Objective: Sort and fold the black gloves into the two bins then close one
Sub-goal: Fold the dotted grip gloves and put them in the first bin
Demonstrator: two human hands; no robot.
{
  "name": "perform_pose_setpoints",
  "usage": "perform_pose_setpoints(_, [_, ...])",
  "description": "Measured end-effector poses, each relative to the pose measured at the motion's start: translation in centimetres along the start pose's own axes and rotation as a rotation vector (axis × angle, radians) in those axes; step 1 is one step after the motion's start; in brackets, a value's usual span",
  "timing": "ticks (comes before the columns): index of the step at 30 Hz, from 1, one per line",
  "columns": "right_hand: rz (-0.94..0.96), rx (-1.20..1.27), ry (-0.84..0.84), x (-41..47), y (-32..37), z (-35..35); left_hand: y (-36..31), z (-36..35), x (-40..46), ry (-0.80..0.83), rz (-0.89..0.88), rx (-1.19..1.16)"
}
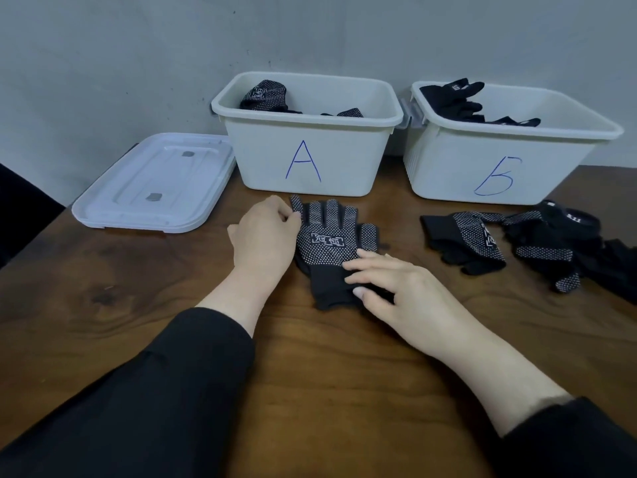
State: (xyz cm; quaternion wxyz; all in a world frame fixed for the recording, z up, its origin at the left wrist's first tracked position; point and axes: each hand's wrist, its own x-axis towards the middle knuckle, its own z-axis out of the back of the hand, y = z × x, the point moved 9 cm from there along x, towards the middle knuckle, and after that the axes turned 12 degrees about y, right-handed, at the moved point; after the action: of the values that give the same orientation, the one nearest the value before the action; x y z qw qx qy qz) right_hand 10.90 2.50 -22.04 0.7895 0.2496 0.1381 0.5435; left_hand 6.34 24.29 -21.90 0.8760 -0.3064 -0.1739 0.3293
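A black glove with white dots (331, 239) lies flat on the wooden table in front of bin A (306, 167), fingers pointing away from me. My left hand (265, 236) touches its left edge near the little finger. My right hand (396, 284) rests with straight fingers on the cuff, thumb at the cuff's lower edge. Bin A holds dotted gloves (265, 96). Bin B (496, 167) to its right holds plain black gloves (455, 98). Both bins stand uncovered.
A white lid (155, 184) lies flat on the table left of bin A. A pile of several more black gloves (524, 243), dotted and plain, lies at the right in front of bin B. A grey wall stands behind the bins.
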Motion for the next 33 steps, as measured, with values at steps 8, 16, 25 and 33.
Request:
perform_pose_setpoints(8, [0.084,0.04,0.091,-0.9,-0.7,1.1,-2.5,0.5,-2.9,0.092,-0.266,-0.052])
perform_pose_setpoints(16, [0.126,-0.179,-0.022,0.1,0.3,1.0,-3.2,-1.9,-10.1,0.47,-0.598,0.269])
perform_pose_setpoints(25, [0.036,0.01,0.037,-0.8,1.1,1.5,-4.1,0.5,-9.6,0.37,-0.54,0.004])
perform_pose_setpoints(33, [-0.098,0.327,-0.069,-0.5,0.1,1.7,-3.3,1.4,-8.9,0.459,-0.329,-0.376])
